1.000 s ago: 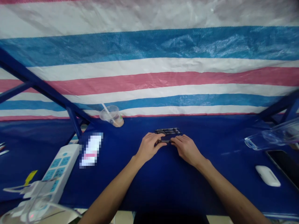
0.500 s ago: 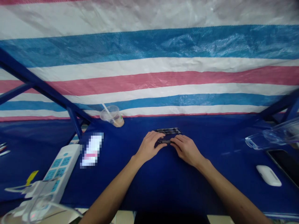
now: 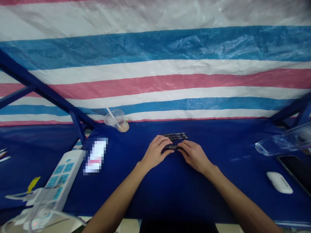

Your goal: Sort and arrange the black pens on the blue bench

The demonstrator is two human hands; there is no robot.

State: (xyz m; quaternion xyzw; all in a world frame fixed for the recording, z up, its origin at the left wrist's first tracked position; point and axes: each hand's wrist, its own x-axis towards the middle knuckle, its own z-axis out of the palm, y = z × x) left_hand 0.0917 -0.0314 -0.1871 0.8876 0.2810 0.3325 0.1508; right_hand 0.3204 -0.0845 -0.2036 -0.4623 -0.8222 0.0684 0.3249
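Observation:
A dark pen (image 3: pixel 172 147) lies crosswise between my two hands, low over the blue tabletop. My left hand (image 3: pixel 156 151) has its fingers and thumb closed round the pen's left end. The right end is pinched in my right hand (image 3: pixel 193 155), whose fingertips hide that end. Just beyond my fingers, several dark patterned pens (image 3: pixel 175 136) lie side by side on the table, their left ends partly behind my left hand.
A plastic cup with a straw (image 3: pixel 118 121) stands at the back left. Nearer are a blurred-out phone (image 3: pixel 96 156) and a white power strip (image 3: pixel 63 176) with cables. To the right are a clear container (image 3: pixel 279 144), a white case (image 3: pixel 279 183) and a black phone (image 3: pixel 295 171).

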